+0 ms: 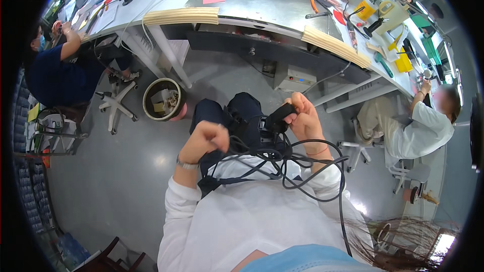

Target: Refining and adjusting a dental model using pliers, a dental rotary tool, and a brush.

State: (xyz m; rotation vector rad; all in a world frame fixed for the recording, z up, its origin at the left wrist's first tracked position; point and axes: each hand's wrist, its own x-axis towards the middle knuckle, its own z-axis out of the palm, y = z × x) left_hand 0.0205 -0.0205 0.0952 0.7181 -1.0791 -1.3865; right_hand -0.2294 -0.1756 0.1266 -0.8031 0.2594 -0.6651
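My right hand (305, 118) is closed on a chunky black piece (279, 118), held above my lap; its exact kind does not show. A long black cable (302, 186) hangs in loose loops below that hand and across my white top. My left hand (204, 138) is curled and slightly blurred, just left of the cable's loops. Its fingers bend inward, and whatever they hold, if anything, is hidden. At my waist lies a black strap (247, 179) with a dark block at its left end.
Ahead stands a workbench (242, 0) with a dark drawer (252, 50) and wooden edge strips (181, 16). A waste bin (164, 99) is left of my knees; a pale box (295, 78) sits under the bench. Seated people work at left (60, 73) and right (421, 126).
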